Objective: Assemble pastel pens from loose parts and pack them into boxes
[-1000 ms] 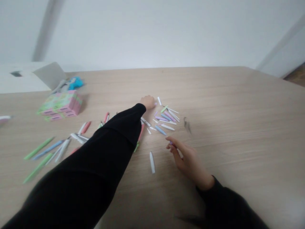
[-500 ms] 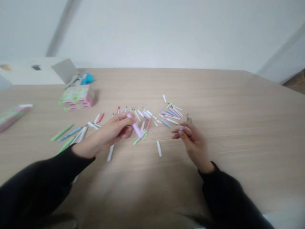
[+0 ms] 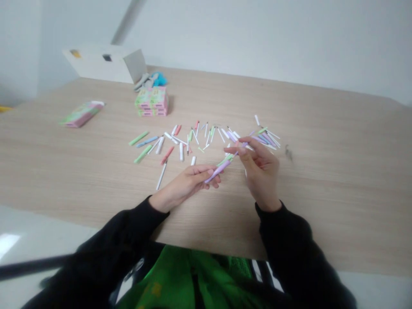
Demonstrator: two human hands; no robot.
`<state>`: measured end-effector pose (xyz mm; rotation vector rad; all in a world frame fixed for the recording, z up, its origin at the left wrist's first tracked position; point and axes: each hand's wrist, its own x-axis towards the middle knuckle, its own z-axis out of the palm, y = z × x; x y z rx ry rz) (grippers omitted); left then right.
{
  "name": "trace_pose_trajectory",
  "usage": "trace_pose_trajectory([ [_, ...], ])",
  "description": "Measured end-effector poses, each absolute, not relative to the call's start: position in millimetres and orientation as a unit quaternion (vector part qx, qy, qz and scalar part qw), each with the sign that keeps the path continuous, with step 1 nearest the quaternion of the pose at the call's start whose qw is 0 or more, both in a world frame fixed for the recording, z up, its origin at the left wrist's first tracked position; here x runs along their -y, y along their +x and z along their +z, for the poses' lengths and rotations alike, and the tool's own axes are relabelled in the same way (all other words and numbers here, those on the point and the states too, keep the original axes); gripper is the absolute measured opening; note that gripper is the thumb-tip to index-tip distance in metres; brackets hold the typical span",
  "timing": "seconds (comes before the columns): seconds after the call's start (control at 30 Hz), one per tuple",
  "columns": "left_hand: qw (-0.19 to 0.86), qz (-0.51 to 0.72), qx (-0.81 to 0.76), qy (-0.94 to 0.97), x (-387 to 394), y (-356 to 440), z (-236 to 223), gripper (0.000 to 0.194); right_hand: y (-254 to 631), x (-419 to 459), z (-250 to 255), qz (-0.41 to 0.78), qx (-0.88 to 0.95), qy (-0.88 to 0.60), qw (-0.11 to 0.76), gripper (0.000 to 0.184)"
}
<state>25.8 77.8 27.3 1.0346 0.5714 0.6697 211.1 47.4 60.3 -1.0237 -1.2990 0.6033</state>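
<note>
Over the table, my left hand (image 3: 185, 183) is closed on a purple pen barrel (image 3: 219, 170), which points up and to the right. My right hand (image 3: 262, 169) pinches a small purple pen part (image 3: 245, 144) close to the barrel's upper end. Blur hides whether the two pieces touch. Behind my right hand lies a cluster of purple, blue, white and green pen parts (image 3: 266, 137). Beyond my left hand, loose pen parts are scattered, among them a red barrel (image 3: 167, 155), a white barrel (image 3: 181, 152) and a thin white refill (image 3: 161, 175).
Pink and green boxes (image 3: 152, 101) are stacked at the back left, near a blue and grey item (image 3: 157, 80). Behind stands a white box (image 3: 106, 64). A pink and green packet (image 3: 83, 114) lies further left. A small dark object (image 3: 289, 152) lies right of the cluster.
My left hand came back from the far pen parts with the purple barrel and moved right. My right hand brought its small purple part to the barrel's end. The view turned left and down.
</note>
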Motion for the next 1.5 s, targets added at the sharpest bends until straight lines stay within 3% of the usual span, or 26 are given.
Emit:
trace_pose_trajectory([
  [0.27, 0.776, 0.315, -0.253, 0.484, -79.8, 21.1, 23.5, 0.025, 203.6, -49.1, 53.2, 0.275, 0.589, -0.482, 0.587, 0.020],
  [0.47, 0.809, 0.318, -0.223, 0.440, -81.3, 19.5, 26.5, 0.025, 203.9, -44.3, 55.7, 0.322, 0.654, -0.464, 0.502, 0.037],
  [0.73, 0.833, 0.320, -0.208, 0.400, -80.8, 17.1, 28.9, 0.028, 197.6, -47.7, 50.6, 0.321, 0.630, -0.412, 0.575, 0.020],
  [1.03, 0.789, 0.341, -0.228, 0.457, -79.3, 10.1, 32.8, 0.027, 223.8, -56.0, 58.9, 0.285, 0.632, -0.445, 0.567, 0.014],
  [1.13, 0.726, 0.342, -0.261, 0.537, -83.6, -3.6, 31.7, 0.026, 267.8, -75.4, 59.1, 0.224, 0.647, -0.537, 0.493, 0.010],
  [1.37, 0.656, 0.312, -0.319, 0.609, -89.7, -21.8, 32.1, 0.021, 323.7, -151.4, 37.9, 0.103, 0.709, -0.668, 0.202, 0.023],
  [1.5, 0.669, 0.300, -0.317, 0.601, -89.2, -19.6, 32.2, 0.020, 308.9, -191.6, 31.7, 0.089, 0.713, -0.679, 0.152, 0.027],
])
